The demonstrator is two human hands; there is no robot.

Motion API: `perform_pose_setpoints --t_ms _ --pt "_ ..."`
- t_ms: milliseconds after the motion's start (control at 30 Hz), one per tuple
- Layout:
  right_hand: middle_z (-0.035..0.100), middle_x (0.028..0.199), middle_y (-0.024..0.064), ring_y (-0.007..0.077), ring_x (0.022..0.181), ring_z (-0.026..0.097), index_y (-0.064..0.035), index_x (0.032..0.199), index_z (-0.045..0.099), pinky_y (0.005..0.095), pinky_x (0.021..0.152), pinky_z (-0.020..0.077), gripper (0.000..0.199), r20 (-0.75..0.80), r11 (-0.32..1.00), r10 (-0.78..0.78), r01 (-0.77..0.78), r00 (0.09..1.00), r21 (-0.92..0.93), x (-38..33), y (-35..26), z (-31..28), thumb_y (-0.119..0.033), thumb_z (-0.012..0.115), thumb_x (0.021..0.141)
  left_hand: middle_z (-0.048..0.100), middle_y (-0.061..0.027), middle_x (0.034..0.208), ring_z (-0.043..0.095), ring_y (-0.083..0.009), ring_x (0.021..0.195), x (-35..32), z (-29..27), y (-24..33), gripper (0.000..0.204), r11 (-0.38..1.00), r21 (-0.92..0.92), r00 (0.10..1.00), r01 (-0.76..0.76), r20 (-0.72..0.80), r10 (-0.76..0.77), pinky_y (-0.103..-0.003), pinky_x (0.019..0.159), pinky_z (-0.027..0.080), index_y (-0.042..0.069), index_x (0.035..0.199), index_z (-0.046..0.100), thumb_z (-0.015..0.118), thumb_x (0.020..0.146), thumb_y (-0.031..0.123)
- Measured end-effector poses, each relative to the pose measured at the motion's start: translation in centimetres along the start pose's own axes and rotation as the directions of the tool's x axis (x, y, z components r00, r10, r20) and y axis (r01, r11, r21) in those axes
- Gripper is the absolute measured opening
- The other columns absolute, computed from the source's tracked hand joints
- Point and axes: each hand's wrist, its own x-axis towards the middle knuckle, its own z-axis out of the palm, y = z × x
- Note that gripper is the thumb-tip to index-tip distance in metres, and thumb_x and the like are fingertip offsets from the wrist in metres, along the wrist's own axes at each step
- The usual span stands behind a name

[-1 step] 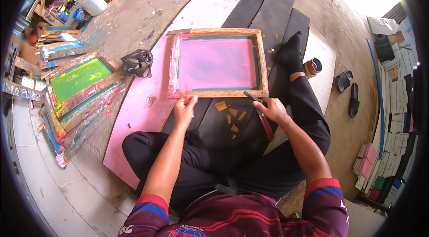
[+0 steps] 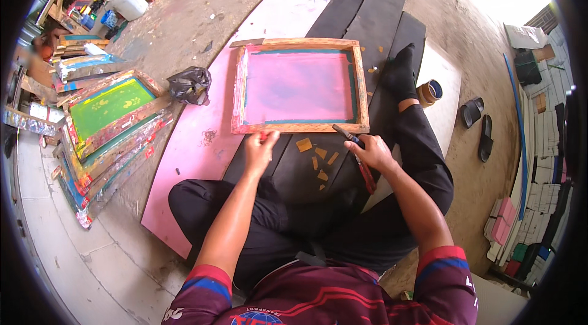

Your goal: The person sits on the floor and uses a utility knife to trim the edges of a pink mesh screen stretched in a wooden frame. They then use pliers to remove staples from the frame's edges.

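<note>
A wooden frame (image 2: 300, 129) with pink mesh (image 2: 297, 86) stretched across it lies flat in front of me, teal bands along its inner edges. At its near rail, left of the middle, my left hand (image 2: 260, 152) is closed in a pinch; a speck of red shows at the fingertips, too small to name. My right hand (image 2: 375, 152) grips pliers (image 2: 367, 177) with red handles, their dark head pointing to the near rail by the right corner. Between the hands lie several small tan scraps (image 2: 304, 145) on black sheets (image 2: 282, 162).
A black plastic bag (image 2: 189, 85) sits left of the frame on a pink board (image 2: 184, 193). Painted screen frames (image 2: 113, 110) are stacked farther left. A roll of brown tape (image 2: 429, 92) stands beyond my right knee, with black slides (image 2: 486, 138) on the ground.
My left hand has shifted slightly to the right along the frame's near rail. The right hand and the pliers look almost unmoved.
</note>
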Motion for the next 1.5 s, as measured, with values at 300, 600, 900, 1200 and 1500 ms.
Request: perform_pose_setpoints --t_ms 300,600,900,1200,1500 --pt "0.070 0.084 0.0118 0.0177 0.079 0.067 0.0037 0.104 0.070 0.0365 0.076 0.0527 0.034 0.261 0.911 -0.122 0.003 0.958 0.413 -1.9 -5.3 4.1 -0.020 0.076 0.081 0.068 0.0000 0.084 0.046 -0.0025 0.047 -1.0 4.6 0.9 0.021 0.988 -0.157 0.983 0.011 0.183 0.018 -0.022 0.041 0.038 0.005 0.108 0.071 0.070 0.103 0.025" --pt "0.070 0.084 0.0068 0.0114 0.075 0.066 0.0011 0.105 0.067 0.0304 0.067 0.0521 0.024 0.479 0.727 -0.152 -0.230 0.865 0.647 -3.1 -6.0 6.2 -0.019 0.072 0.093 0.064 -0.0002 0.077 0.047 -0.0039 0.045 -1.7 3.6 -0.5 0.015 0.958 -0.277 0.993 0.071 0.112 -0.041 -0.023 0.039 0.038 0.005 0.100 0.068 0.069 0.103 0.019" --pt "0.068 0.086 0.0070 0.0174 0.079 0.064 0.0001 0.112 0.066 0.0342 0.073 0.0499 0.028 0.183 0.766 0.210 -0.278 0.960 0.579 -3.0 -2.0 7.3 -0.022 0.070 0.095 0.069 -0.0060 0.083 0.044 -0.0077 0.042 2.3 -3.4 0.1 0.021 0.969 -0.234 0.920 0.078 -0.358 -0.161 -0.026 0.035 0.036 0.007 0.096 0.060 0.071 0.100 0.024" --pt "0.066 0.089 0.0130 0.0252 0.087 0.064 0.0018 0.111 0.067 0.0402 0.079 0.0499 0.032 0.010 0.799 0.390 -0.343 0.921 0.494 -2.2 0.4 7.3 -0.025 0.070 0.094 0.063 -0.0014 0.078 0.041 -0.0097 0.042 6.0 -13.3 -2.3 0.023 0.938 -0.328 0.660 0.113 -0.680 -0.318 -0.029 0.034 0.032 0.010 0.093 0.058 0.069 0.101 0.029" --pt "0.064 0.075 0.0081 0.0204 0.070 0.064 0.0029 0.099 0.067 0.0392 0.066 0.0496 0.027 -0.025 0.824 0.392 -0.339 0.920 0.454 -1.0 0.2 7.8 -0.022 0.070 0.092 0.062 -0.0021 0.079 0.042 -0.0103 0.041 4.2 -9.1 -2.5 0.025 0.926 -0.362 0.741 0.105 -0.593 -0.315 -0.028 0.034 0.033 0.012 0.095 0.057 0.069 0.101 0.033"
